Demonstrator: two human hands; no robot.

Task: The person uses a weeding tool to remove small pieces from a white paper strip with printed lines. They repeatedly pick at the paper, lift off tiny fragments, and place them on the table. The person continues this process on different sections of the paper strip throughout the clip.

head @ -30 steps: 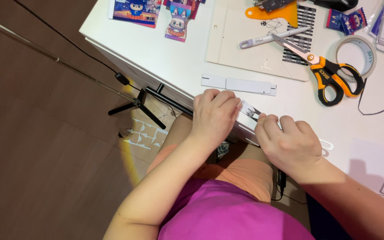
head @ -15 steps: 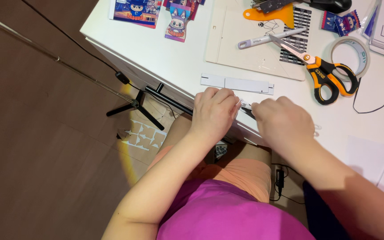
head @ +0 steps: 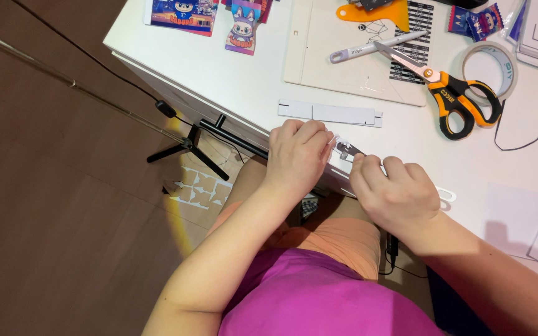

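Both of my hands work at the near edge of the white table (head: 238, 81). My left hand (head: 298, 152) is curled, fingertips pinching a small white piece with dark markings (head: 342, 148). My right hand (head: 393, 193) grips the same piece from the other side, its fingers closed on it. The piece is mostly hidden between the two hands. A thin white loop (head: 446, 196) sticks out beside my right hand. A folded white card strip (head: 330, 113) lies flat just beyond my hands.
Orange-handled scissors (head: 453, 99), a tape roll (head: 490, 68), a silver craft knife (head: 368, 48) and an orange scraper (head: 375, 11) lie on or near a cream cutting mat (head: 319, 62). Colourful cartoon cards (head: 244, 25) sit at the far edge. A black tripod (head: 188, 146) stands on the brown floor.
My hands have stayed at the table's edge on the small piece. The right hand's fingers have shifted slightly apart from the left, showing a bit more of the piece.
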